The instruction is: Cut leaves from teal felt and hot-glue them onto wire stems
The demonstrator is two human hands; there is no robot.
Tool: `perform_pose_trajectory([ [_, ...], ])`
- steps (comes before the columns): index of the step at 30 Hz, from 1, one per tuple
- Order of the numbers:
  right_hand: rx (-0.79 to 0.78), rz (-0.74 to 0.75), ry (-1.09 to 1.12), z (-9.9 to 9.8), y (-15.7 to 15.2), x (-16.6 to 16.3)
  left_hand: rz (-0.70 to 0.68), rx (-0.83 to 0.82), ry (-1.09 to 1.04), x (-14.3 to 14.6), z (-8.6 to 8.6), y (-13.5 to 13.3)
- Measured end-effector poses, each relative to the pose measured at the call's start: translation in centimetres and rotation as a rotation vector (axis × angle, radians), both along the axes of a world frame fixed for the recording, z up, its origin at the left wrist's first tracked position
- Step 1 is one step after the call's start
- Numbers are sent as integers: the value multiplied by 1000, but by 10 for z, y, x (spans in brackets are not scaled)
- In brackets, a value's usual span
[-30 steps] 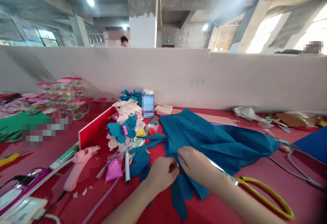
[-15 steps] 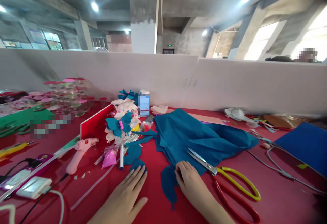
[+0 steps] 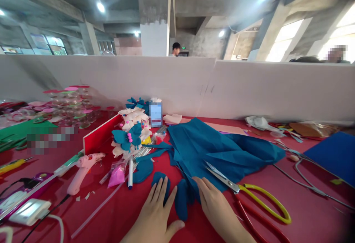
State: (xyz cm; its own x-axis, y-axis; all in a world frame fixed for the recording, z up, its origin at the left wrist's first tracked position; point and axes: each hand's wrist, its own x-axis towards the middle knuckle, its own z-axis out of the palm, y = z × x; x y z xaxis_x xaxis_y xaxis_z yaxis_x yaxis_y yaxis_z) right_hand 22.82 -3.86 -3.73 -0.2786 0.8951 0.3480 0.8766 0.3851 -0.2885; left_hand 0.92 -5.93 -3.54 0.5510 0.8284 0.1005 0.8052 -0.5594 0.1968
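My left hand lies flat and open on the red table, its fingertips resting on a small teal felt petal. Beside it, my right hand is also flat with fingers stretched out, touching the edge of the big folded teal felt sheet. Between the two hands lies another teal petal piece. Scissors with yellow and red handles rest on the sheet just right of my right hand, untouched.
A pink glue gun, a white marker, a bag of pink beads and a heap of felt flowers lie to the left. A white partition backs the table. Blue sheet and cables at right.
A second ago both hands pinched the teal felt together. They have let go and now lie flat; my left hand slid right onto a petal, and the scissors lie uncovered.
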Motion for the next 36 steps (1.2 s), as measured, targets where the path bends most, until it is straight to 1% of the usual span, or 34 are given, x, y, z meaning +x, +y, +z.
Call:
perform_pose_trajectory([
  [3, -27, 8, -45, 0, 0, 0, -9, 16, -23, 0, -2, 2],
  [6, -38, 29, -62, -1, 0, 1, -1, 88, -45, -5, -7, 2],
  [13, -51, 84, -114, 5, -5, -3, -27, 328, -25, -40, -17, -14],
  [17, -44, 106, -104, 9, -11, -13, -11, 379, -36, -54, -20, -25],
  [20, -72, 112, -99, 10, -17, -21, 3, 401, -31, -55, -21, -27],
  [24, -85, 162, -216, 10, -23, -29, -25, 415, -25, -53, -23, -25],
  [26, -71, 171, -262, 9, -24, -31, -32, 454, -29, -53, -24, -23],
  [28, -41, 149, -289, 8, -26, -31, -30, 521, -20, -54, -25, -23],
  [31, 25, 77, -307, 4, -30, -31, -27, 603, -14, -54, -26, -23],
  [33, 57, 58, -297, 2, -35, -33, -13, 613, -32, -54, -26, -25],
  [36, 54, 100, -253, 3, -40, -41, 1, 569, -50, -55, -25, -27],
])
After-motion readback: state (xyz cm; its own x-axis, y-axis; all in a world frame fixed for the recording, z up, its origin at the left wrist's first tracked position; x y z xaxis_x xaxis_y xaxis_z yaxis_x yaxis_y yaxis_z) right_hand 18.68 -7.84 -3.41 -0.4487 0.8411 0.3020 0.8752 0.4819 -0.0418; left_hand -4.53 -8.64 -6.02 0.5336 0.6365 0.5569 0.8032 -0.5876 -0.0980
